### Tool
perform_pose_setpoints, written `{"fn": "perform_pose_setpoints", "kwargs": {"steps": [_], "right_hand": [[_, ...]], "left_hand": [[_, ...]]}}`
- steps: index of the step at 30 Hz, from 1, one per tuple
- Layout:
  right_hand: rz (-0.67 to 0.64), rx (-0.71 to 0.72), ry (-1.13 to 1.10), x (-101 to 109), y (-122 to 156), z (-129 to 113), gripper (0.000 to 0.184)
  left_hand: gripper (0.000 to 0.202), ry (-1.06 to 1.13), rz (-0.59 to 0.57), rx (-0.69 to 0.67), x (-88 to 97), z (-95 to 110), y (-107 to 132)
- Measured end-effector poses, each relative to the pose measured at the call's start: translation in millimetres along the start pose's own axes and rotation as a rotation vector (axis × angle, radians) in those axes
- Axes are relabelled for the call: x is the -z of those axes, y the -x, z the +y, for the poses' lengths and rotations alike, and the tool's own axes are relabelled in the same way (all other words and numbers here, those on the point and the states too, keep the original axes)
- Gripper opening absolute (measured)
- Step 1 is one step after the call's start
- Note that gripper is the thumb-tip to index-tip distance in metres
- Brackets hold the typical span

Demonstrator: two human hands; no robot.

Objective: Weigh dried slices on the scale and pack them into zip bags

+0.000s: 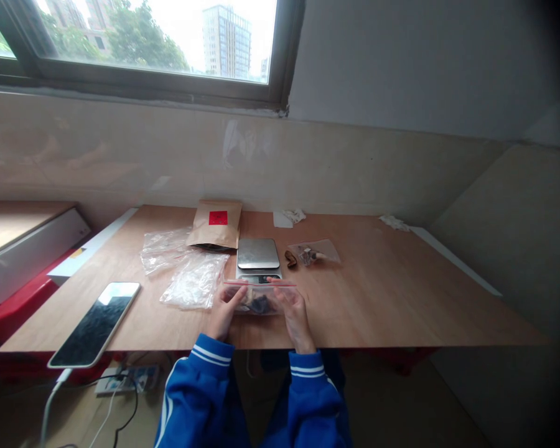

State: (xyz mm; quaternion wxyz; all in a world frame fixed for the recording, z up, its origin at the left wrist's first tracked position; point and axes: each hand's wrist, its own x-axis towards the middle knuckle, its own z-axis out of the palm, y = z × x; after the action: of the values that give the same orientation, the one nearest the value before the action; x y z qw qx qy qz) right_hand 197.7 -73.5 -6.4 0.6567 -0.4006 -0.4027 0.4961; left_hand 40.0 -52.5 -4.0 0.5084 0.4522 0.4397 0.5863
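Between my two hands is a clear zip-lock bag [273,305] with a red strip along its top edge and dark, dried-looking pieces inside. My left hand [224,310] pinches its left end near the strip, thumb on the near side. At the other end my right hand [295,312] grips the bag in the same way. Just behind the bag stands a kitchen scale [258,254] with a bare metal plate; the bag and fingers partly cover its display. A brown curled piece [290,259] lies right of the scale, touching or close to another filled zip-lock bag [315,252].
A brown paper pouch [216,225] with a red label stands behind the scale. Clear plastic bags [193,281] lie to the left. A phone [96,323] with a white cable rests at the table's front left edge. Crumpled white paper [293,216] lies near the wall.
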Motion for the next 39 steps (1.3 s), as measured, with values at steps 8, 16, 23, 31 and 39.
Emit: {"fn": "perform_pose_setpoints", "kwargs": {"steps": [8, 16, 23, 31, 39], "right_hand": [[-0.061, -0.031, 0.060, -2.6, -0.6, 0.6, 0.032], [0.070, 0.085, 0.151, -9.2, -2.2, 5.4, 0.022], [-0.021, 0.054, 0.119, -11.6, -2.0, 5.1, 0.023], [-0.139, 0.065, 0.134, -10.6, 3.1, -8.4, 0.022], [0.027, 0.180, 0.226, -20.1, 1.7, 1.4, 0.014]], "left_hand": [[0.031, 0.006, -0.033, 0.030, -2.9, 3.4, 2.4], [0.030, -0.026, 0.048, -0.009, -3.0, 6.5, 5.2], [0.030, -0.043, 0.023, -0.041, -0.8, 2.9, 2.5], [0.027, -0.060, -0.089, -0.032, -1.8, 1.6, 3.7], [0.023, -0.062, -0.064, -0.054, -1.6, -0.5, 5.5]]}}
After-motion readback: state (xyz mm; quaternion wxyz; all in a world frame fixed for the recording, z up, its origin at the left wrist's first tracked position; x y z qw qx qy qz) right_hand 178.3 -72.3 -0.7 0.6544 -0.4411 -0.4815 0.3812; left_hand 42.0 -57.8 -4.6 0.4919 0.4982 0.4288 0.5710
